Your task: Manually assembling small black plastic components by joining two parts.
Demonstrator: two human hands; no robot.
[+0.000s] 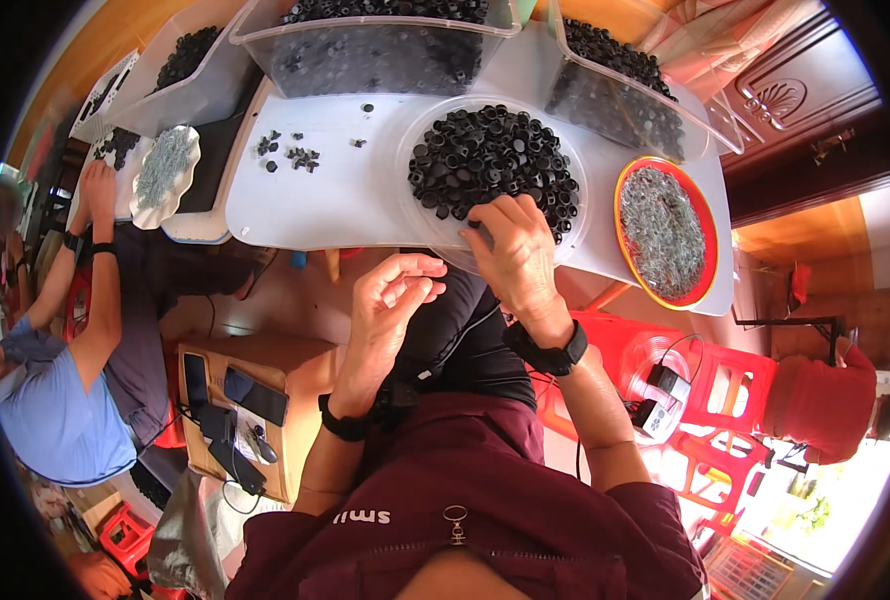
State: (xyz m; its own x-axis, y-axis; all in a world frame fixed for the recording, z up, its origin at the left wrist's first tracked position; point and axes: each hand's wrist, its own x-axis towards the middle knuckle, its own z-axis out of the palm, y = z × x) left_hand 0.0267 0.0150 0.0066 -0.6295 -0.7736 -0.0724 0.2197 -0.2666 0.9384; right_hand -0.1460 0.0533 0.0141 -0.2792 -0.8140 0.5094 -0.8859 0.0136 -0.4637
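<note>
My left hand point(393, 300) hangs just off the table's near edge, palm turned inward. Its fingers are half bent, with a gap between index finger and thumb, and I see nothing held there. My right hand point(515, 255) reaches over the near rim of a clear round tray point(403, 165). Its fingers are bent down at the edge of a heap of small black plastic caps point(495, 160). Whatever is between those fingertips is too small or hidden to make out. A black band circles each wrist.
Clear bins point(375, 60) of black parts line the back. At right stands a red-and-yellow bowl point(707, 240) of small clear pieces. Loose black parts point(303, 158) lie left of the tray. A co-worker point(65, 390) handles black parts beside a white scalloped dish point(193, 160). A cardboard box point(300, 360) holds phones.
</note>
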